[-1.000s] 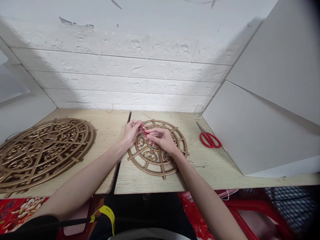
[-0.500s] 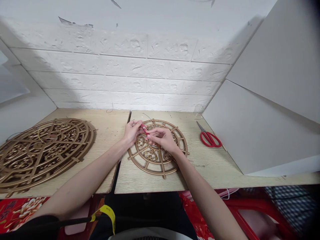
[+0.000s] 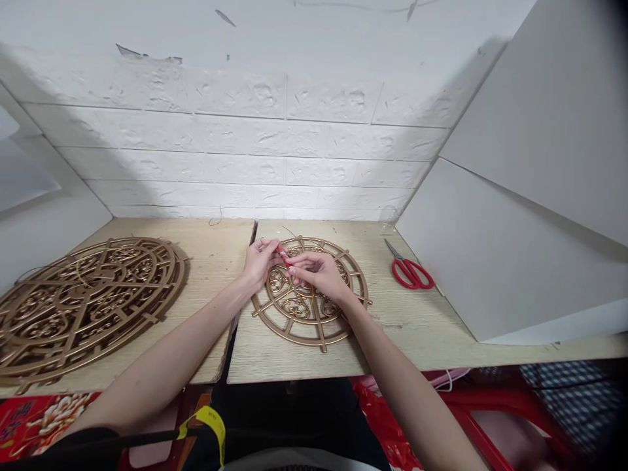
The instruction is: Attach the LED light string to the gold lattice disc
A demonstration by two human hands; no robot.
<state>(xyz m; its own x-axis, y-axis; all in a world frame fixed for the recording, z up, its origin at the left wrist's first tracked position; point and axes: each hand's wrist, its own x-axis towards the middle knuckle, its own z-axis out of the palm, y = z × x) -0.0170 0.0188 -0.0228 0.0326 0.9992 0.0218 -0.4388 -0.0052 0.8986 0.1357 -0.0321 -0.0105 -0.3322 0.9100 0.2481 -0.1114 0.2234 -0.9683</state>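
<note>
A left hand (image 3: 260,265) and a right hand (image 3: 316,273) are meeting over a round, gold-coloured openwork disc (image 3: 316,307), which is lying on the pale wood-grained table (image 3: 392,333), between its front and back edges and just right of the dark gap splitting it. Both hands are holding a slim, glossy red piece with pale markings (image 3: 281,252): the left thumb and forefinger are pinching its upper end, and the right fingertips are gripping its lower end, neither hand leaving a visible gap. A thin yellowish strand (image 3: 312,299) is showing over the disc; whether it is joining the red piece, I cannot tell.

The handling seems to be under way rather than finished, since the piece is sitting in the fingers. Red-handled scissors (image 3: 401,260) are lying unheld, nearer the table's back edge. Similar stacked gold-coloured discs (image 3: 81,314) are resting by its left edge.
</note>
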